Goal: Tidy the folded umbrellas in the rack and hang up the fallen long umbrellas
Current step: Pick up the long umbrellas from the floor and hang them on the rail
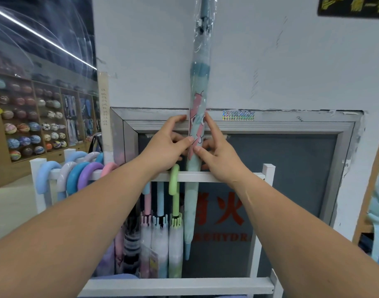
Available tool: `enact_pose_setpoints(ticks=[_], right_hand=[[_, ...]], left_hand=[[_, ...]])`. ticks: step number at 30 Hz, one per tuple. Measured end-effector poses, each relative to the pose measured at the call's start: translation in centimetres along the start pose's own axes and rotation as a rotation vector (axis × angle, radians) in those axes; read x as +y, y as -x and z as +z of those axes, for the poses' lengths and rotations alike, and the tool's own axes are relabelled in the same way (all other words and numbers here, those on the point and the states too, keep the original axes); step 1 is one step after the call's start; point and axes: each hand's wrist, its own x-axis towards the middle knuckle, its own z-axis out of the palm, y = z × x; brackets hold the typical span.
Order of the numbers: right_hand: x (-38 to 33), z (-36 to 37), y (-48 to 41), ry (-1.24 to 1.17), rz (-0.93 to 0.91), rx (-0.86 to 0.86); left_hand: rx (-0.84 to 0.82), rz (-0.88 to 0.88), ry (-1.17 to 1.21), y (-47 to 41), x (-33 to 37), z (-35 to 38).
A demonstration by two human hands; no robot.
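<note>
A long pale-blue umbrella [200,82] with a pink print, wrapped in clear plastic, stands upright with its tip pointing down behind the white rack's top rail [216,177]. My left hand [167,145] and my right hand [216,151] pinch it from both sides just above the rail. Its handle end runs out of the top of the frame. A green-handled long umbrella [174,181] hangs by its hook on the rail just left of it. More long umbrellas with curved handles [81,175] in blue, lilac and pink hang along the rail's left part.
The white rack's lower rail [180,286] crosses the bottom. Behind the rack is a grey metal-framed hydrant cabinet [291,168] in a white wall. Shelves of balls [29,121] fill the far left. A pale-blue item [377,233] hangs at the right edge.
</note>
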Motion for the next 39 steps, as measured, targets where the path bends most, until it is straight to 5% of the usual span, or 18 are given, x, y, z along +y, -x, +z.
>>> enact_pose_setpoints(ticks=[17, 25, 33, 39], right_hand=[[0.2, 0.1, 0.0, -0.079, 0.013, 0.067], [-0.2, -0.2, 0.1, -0.025, 0.059, -0.069], [0.0, -0.4, -0.1, 0.032, 0.045, -0.151], [0.4, 0.1, -0.2, -0.037, 0.057, 0.007]], left_hand=[[-0.167, 0.008, -0.054, 0.2, -0.3, -0.2], [0.123, 0.027, 0.051, -0.3, -0.8, -0.1], [0.043, 0.053, -0.01, -0.2, -0.5, -0.4], [0.009, 0.025, -0.033, 0.1, -0.5, -0.5]])
